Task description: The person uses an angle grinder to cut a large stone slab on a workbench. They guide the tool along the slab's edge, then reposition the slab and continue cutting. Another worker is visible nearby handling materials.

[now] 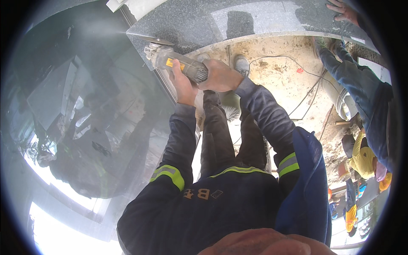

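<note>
An angle grinder (175, 63), grey with a yellow label, is held in both my hands. My left hand (184, 85) wraps its body from the near side, thumb along the label. My right hand (221, 75) closes round the rear end of the housing. The thin cutting disc (157, 41) lies close to the left end of a grey speckled stone slab (191, 25) with a curved near edge. Whether the disc touches the stone is hard to tell. Pale dust (100, 32) streams leftward from the slab's corner.
A large reflective glass pane (106, 140) stands close on my left. At the far right another person's hand (345, 10) rests on the slab. Cables (306, 100) cross the dirty floor; a bucket (349, 105) and a person in blue (361, 80) are right. Several people are farther back.
</note>
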Demonstrator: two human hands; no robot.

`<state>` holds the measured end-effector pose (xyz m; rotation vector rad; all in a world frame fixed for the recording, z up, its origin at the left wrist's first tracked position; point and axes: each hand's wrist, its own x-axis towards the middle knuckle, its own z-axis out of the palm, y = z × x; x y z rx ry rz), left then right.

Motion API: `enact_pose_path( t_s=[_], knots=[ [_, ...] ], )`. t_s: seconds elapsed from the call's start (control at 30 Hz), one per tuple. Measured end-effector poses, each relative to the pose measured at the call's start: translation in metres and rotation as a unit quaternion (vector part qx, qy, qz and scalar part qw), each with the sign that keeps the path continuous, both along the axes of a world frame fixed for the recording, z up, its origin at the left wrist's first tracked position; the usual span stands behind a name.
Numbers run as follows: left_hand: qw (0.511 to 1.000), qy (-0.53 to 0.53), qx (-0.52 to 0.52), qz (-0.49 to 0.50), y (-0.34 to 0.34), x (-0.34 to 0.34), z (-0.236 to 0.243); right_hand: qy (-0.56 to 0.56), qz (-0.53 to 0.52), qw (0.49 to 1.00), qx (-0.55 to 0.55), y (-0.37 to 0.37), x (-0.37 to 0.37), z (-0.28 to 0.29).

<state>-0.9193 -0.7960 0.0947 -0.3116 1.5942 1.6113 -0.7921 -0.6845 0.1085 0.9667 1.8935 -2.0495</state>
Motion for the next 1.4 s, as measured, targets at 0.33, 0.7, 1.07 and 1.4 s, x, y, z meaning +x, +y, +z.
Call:
enact_pose_path(
  t_s=[0.33,0.7,1.07,1.4],
  knots=[
    [1.0,-0.019,0.002,0.005,0.002,0.0,0.005,0.003,-0.004,1.0,-0.012,0.005,0.002,0.011],
    [1.0,0.0,-0.013,0.021,0.006,0.005,0.009,-0.016,0.01,1.0,-0.003,0.011,0.004,0.025],
    [1.0,0.002,-0.006,0.01,0.006,0.004,0.012,-0.005,-0.005,1.0,0.006,0.012,0.004,0.027],
    [1.0,-0.014,-0.011,0.016,0.009,0.006,0.02,-0.012,0.001,1.0,-0.014,0.015,0.003,0.028]
  ],
)
